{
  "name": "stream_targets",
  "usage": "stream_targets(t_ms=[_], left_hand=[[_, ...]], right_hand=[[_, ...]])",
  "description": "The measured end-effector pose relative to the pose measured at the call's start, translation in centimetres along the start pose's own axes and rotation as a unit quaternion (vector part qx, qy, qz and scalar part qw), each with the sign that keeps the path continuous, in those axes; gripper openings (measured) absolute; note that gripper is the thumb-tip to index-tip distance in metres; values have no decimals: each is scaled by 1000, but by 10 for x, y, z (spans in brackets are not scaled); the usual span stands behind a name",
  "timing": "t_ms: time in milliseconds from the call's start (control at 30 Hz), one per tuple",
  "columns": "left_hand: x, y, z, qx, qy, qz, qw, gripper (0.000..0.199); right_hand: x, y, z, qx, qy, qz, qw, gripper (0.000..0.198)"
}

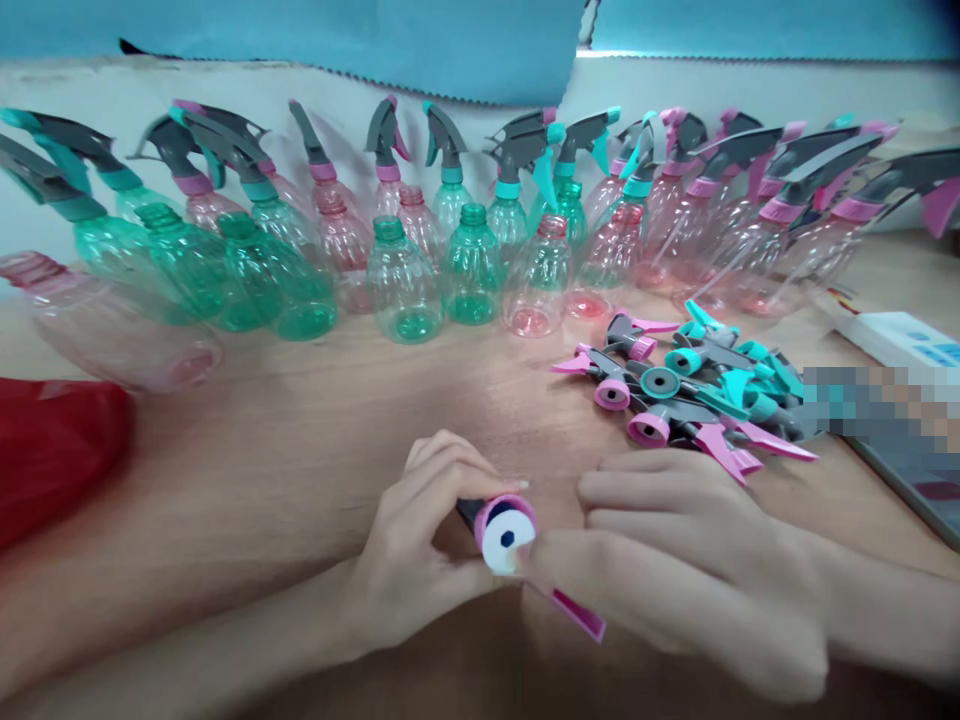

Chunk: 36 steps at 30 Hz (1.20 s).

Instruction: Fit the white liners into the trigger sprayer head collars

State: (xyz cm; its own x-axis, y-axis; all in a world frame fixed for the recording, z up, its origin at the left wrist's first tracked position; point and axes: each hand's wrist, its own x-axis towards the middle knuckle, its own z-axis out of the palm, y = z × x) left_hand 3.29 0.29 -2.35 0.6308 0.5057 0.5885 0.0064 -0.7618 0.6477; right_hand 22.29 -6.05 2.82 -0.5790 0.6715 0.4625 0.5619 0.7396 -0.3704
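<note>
My left hand [409, 550] is closed around a grey trigger spray head, and its pink collar [517, 499] faces me. A pink trigger [581, 615] sticks out below, toward the right. Between the thumb and fingers of my right hand [697, 565] is a white round washer [495, 548] with a dark hole in its middle. The washer lies tilted across the collar's opening, its edge partly over the pink rim. Dark interior shows at the upper part of the opening. My right fingertips are slightly blurred and hide the washer's right edge.
Loose pink and teal spray heads [660, 382] lie piled beyond my right hand. Open bottles [405, 290] stand in front of several bottles with spray heads [450, 195] along the wall. A red bag [60, 450] is at left; a phone-like device [911, 480] at right.
</note>
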Motion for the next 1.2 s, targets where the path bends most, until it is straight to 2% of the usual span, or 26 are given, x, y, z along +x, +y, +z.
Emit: stream_targets(t_ms=[100, 233, 300, 400, 500, 600, 733, 833, 900, 967, 1033, 1100, 1200], left_hand=[[0, -2, 0, -15, 2, -11, 1000, 23], [-1, -2, -1, -18, -2, -16, 1000, 25], [-1, -2, -1, -15, -3, -13, 1000, 25], [-1, -1, -2, -10, -2, -14, 1000, 27], [-1, -2, -2, -10, -1, -13, 1000, 28], [-1, -2, -1, -2, -4, 1, 1000, 33], [-1, -2, -1, 7, -8, 7, 1000, 35], [0, -2, -1, 9, -4, -3, 1000, 33], [0, -3, -1, 10, -3, -16, 1000, 34], [0, -3, -1, 9, -3, -23, 1000, 34], [0, -2, -1, 7, -2, -22, 1000, 32], [1, -1, -1, 5, -4, -21, 1000, 31], [1, -1, -1, 4, -5, -19, 1000, 32]], right_hand=[[-4, 3, 7, -47, 56, -82, 994, 34], [-7, 8, 8, -60, 48, -105, 992, 30], [-6, 9, 8, -56, 44, -96, 993, 32], [-4, 7, 7, -56, 19, -60, 996, 40], [-1, 3, 1, -51, -16, -24, 998, 38], [1, 2, -9, 31, -69, 51, 996, 29], [7, 3, -22, 187, -170, 180, 951, 15], [11, 6, -26, 246, -198, 200, 927, 21], [11, 7, -24, 228, -158, 179, 944, 19], [9, 7, -20, 161, -93, 143, 972, 15], [6, 6, -16, 102, -53, 116, 987, 12], [4, 6, -14, 86, -55, 111, 989, 14], [5, 6, -15, 88, -97, 140, 981, 16]])
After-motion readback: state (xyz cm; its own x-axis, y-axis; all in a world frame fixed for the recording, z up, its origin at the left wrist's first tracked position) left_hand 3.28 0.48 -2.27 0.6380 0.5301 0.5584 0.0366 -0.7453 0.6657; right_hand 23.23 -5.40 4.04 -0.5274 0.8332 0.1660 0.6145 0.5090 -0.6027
